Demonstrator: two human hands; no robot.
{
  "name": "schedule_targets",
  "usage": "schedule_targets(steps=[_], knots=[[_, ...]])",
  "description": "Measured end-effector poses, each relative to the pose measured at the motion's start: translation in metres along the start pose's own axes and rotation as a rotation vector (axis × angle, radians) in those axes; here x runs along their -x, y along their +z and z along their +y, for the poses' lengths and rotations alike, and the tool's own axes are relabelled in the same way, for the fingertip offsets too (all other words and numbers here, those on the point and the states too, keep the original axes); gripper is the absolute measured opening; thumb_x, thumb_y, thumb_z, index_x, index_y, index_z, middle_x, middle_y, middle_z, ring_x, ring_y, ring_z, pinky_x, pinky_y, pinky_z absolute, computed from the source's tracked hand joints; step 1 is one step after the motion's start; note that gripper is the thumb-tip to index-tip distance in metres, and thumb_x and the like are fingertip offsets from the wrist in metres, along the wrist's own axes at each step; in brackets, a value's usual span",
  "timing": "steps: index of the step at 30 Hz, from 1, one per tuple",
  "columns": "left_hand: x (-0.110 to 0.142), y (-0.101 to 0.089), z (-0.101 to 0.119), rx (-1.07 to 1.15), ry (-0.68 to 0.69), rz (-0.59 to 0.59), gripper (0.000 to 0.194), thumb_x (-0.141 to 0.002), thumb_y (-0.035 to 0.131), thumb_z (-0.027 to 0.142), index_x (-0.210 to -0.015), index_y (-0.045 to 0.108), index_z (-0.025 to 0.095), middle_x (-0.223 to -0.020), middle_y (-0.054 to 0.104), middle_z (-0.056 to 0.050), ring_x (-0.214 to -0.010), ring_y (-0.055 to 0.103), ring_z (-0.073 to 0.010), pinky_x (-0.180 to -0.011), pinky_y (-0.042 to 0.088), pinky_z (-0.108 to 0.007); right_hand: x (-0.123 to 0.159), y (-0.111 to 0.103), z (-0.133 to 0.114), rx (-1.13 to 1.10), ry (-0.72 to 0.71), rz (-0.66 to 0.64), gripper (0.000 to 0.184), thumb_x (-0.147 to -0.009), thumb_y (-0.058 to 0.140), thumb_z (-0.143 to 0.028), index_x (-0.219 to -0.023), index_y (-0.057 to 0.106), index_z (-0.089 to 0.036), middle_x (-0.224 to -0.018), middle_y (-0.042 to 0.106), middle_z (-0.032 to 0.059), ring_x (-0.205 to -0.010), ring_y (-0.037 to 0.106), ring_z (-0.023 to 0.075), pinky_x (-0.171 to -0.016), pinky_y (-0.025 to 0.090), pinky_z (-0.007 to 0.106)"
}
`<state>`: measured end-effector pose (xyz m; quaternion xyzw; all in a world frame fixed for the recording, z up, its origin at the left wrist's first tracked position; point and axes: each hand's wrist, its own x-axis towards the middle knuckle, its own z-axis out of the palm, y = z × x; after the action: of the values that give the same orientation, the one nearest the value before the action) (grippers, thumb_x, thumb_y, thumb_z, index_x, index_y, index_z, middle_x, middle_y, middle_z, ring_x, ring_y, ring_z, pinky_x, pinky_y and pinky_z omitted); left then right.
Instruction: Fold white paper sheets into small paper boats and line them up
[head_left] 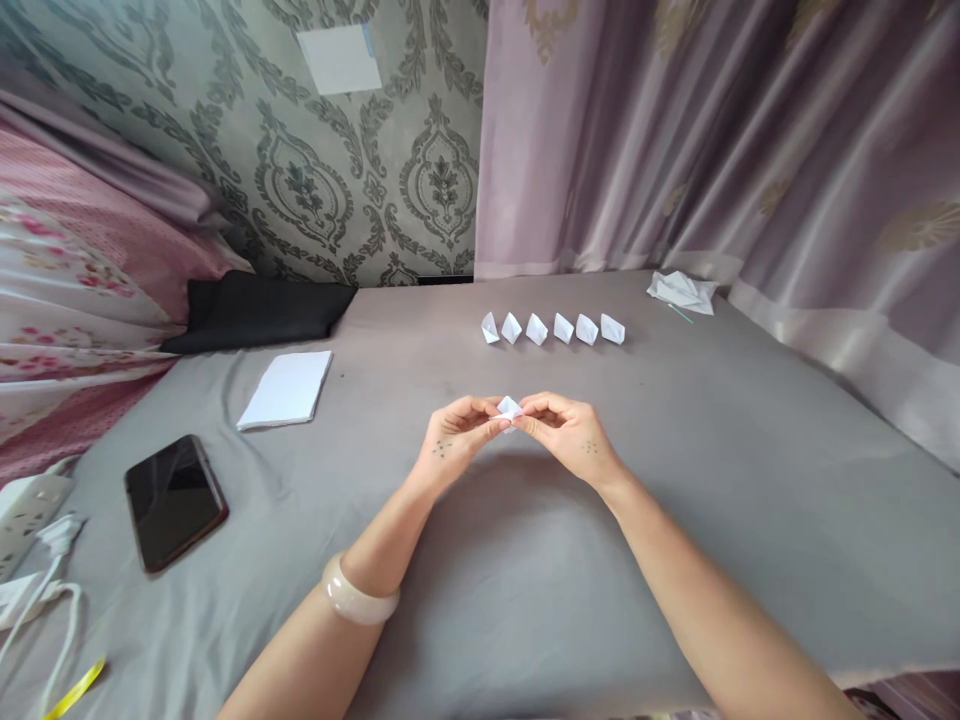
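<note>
both hands, left hand [459, 436] and right hand [564, 432], are pinching shut on the tiny folded paper [509, 408] between them; she's probably best keeping fingertips tight on the crease.

The small folded paper [509, 408] pinched between my left hand [456, 437] and my right hand [568, 435] is white, and each hand has a cluster of small dark dots on its back. My left wrist wears a pale cream bangle [360, 597]. The six folded paper pieces [553, 328] in the row are white, like the paper stack [286, 389]. The bedsheet [712, 500] is plain grey, the phone [174, 500] glossy black, the cushion [259, 310] black. The wallpaper [300, 160] shows a grey-green damask pattern; the curtain [712, 130] is mauve with gold motifs.
</note>
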<state>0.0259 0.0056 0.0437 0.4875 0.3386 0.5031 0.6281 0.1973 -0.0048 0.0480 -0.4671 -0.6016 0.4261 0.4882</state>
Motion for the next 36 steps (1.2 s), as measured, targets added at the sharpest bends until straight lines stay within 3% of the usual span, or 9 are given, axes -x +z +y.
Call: schedule_targets(steps=[9,15,19,24,28,32,36], knots=[[0.002,0.006,0.002,0.07,-0.038,0.079,0.044,-0.064,0.082,0.028,-0.104,0.065,0.019,-0.092,0.075,-0.007,-0.087,0.068,-0.0192,-0.087,0.05,-0.034,0.002,0.005,-0.003,-0.044,0.002,0.08,0.029,-0.073,0.072,-0.045,-0.079,0.056,-0.022,-0.076,0.066,0.0003,-0.074,0.065,0.0158,-0.071,0.052,0.029],[0.001,0.003,0.001,-0.008,-0.06,0.043,0.029,-0.07,0.077,0.028,-0.096,0.07,0.019,-0.091,0.072,-0.005,-0.088,0.065,-0.0173,-0.084,0.05,-0.031,0.004,0.006,-0.005,0.033,-0.041,0.051,0.026,-0.076,0.069,-0.045,-0.079,0.056,-0.022,-0.073,0.065,-0.0008,-0.072,0.063,0.0151,-0.072,0.05,0.029],[0.0,-0.001,0.001,-0.105,-0.031,-0.011,0.016,-0.074,0.073,0.031,-0.081,0.073,0.016,-0.079,0.068,-0.004,-0.077,0.062,-0.0153,-0.077,0.049,-0.029,0.004,0.007,-0.003,0.056,-0.045,0.047,0.024,-0.075,0.071,-0.041,-0.079,0.057,-0.022,-0.074,0.065,-0.0011,-0.071,0.063,0.0143,-0.073,0.05,0.029],[0.0,0.0,0.0,-0.129,0.031,0.038,0.015,-0.075,0.072,0.033,-0.077,0.073,0.017,-0.075,0.067,-0.004,-0.073,0.061,-0.0153,-0.072,0.048,-0.028,0.003,0.008,0.0,-0.081,0.151,-0.039,0.031,-0.076,0.068,-0.045,-0.094,0.066,-0.02,-0.084,0.07,0.0026,-0.075,0.065,0.0157,-0.069,0.054,0.03],[0.0,0.0,-0.004,-0.203,0.06,0.058,0.018,-0.077,0.07,0.034,-0.076,0.071,0.016,-0.07,0.065,-0.004,-0.069,0.06,-0.016,-0.069,0.048,-0.029,0.004,0.01,0.001,-0.182,0.252,-0.154,0.033,-0.079,0.064,-0.048,-0.092,0.072,-0.019,-0.087,0.072,0.0042,-0.081,0.067,0.0176,-0.068,0.055,0.03],[0.001,-0.001,-0.008,-0.418,0.102,0.102,0.022,-0.081,0.065,0.037,-0.077,0.067,0.015,-0.071,0.063,-0.003,-0.066,0.056,-0.0134,-0.065,0.044,-0.025,0.005,0.015,0.004,-0.152,0.247,-0.089,0.031,-0.075,0.068,-0.048,-0.081,0.072,-0.018,-0.072,0.071,0.0018,-0.068,0.066,0.0159,-0.066,0.055,0.029],[0.002,-0.003,-0.006,-0.609,0.144,0.031,0.021,-0.087,0.056,0.035,-0.08,0.059,0.016,-0.067,0.057,0.001,-0.061,0.049,-0.0101,-0.06,0.039,-0.023,0.006,0.02,0.005,-0.175,0.285,-0.046,0.033,-0.073,0.07,-0.049,-0.08,0.071,-0.017,-0.072,0.071,0.0022,-0.066,0.067,0.0152,-0.066,0.054,0.027]])
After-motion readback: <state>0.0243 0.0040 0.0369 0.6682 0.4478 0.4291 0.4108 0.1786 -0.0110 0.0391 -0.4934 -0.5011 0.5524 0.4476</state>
